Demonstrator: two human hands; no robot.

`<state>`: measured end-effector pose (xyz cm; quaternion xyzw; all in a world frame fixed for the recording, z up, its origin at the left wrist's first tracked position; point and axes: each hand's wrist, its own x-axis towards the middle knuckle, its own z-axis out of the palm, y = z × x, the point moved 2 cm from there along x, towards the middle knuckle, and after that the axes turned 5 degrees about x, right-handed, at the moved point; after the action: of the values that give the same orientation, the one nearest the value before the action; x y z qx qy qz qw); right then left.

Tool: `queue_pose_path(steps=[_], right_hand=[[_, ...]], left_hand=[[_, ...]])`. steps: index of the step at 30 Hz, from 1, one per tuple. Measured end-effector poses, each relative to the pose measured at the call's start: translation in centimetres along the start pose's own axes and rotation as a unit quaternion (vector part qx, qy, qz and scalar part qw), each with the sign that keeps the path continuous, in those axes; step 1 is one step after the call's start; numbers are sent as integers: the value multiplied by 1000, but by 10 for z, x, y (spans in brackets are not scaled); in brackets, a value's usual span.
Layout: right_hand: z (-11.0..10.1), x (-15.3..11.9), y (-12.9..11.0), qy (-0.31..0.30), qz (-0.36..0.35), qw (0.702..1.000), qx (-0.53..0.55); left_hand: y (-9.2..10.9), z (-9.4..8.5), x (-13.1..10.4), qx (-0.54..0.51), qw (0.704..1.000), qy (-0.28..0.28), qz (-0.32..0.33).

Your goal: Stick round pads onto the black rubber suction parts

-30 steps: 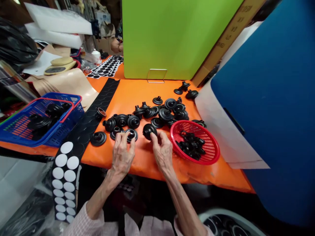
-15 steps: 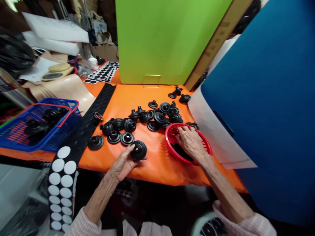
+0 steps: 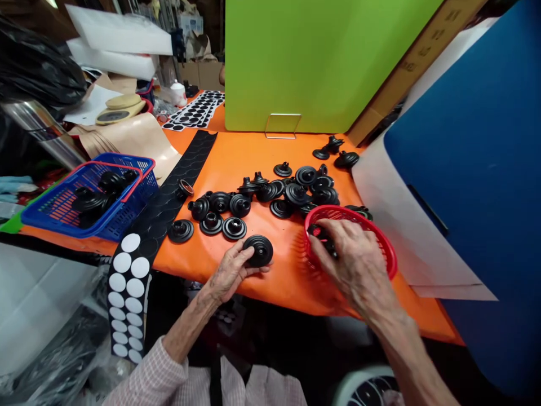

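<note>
My left hand (image 3: 236, 266) grips a black round stepped disc (image 3: 260, 251) by its edge, thumb on its face, just above the front of the orange table. Over the red plastic basket (image 3: 391, 259) is my right hand (image 3: 359, 256), its fingers curled together. Dark small pieces (image 3: 323, 239) show by its fingertips; whether they are pinched or lie in the basket is hard to see. Similar black stepped discs with short stems lie behind my hands, among them one disc (image 3: 234, 228) standing stem up and another (image 3: 181, 230) at the left.
A blue basket (image 3: 101, 225) at left holds more black parts. Beside it runs a black strip (image 3: 186, 163) with white round stickers (image 3: 135, 287) on its hanging end. A green board (image 3: 313, 62) stands behind; a large blue panel (image 3: 486, 186) leans at right.
My right hand has drawn up and back from deep inside the red basket. The left hand still holds the disc. The whole view has shifted, so things sit further right.
</note>
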<state>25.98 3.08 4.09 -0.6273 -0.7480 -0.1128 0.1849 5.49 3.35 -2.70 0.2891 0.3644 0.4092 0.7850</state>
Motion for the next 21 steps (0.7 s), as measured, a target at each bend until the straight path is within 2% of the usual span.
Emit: queue_pose_path(steps=[2, 5, 8, 10, 12, 15, 17, 21], right_hand=[[4, -5, -4, 2, 30, 1000, 5], [11, -8, 11, 16, 106, 994, 35], [3, -13, 14, 49, 115, 986, 108], [-4, -18, -3, 45, 83, 978, 189], [-6, -25, -30, 16, 47, 960, 277], [4, -37, -64, -3, 37, 936, 350], [15, -42, -74, 1, 49, 933, 355], [32, -50, -76, 9, 65, 942, 329]], left_hand=[[0, 1, -1, 13, 1000, 5, 5], [-2, 1, -1, 29, 1000, 13, 3], [-4, 1, 0, 43, 999, 17, 3], [-5, 2, 0, 53, 998, 17, 10], [-6, 3, 0, 67, 997, 14, 25], [-7, 4, 0, 88, 995, 1, 49], [-9, 5, 0, 96, 994, -9, 55], [-10, 4, -1, 113, 991, -11, 63]])
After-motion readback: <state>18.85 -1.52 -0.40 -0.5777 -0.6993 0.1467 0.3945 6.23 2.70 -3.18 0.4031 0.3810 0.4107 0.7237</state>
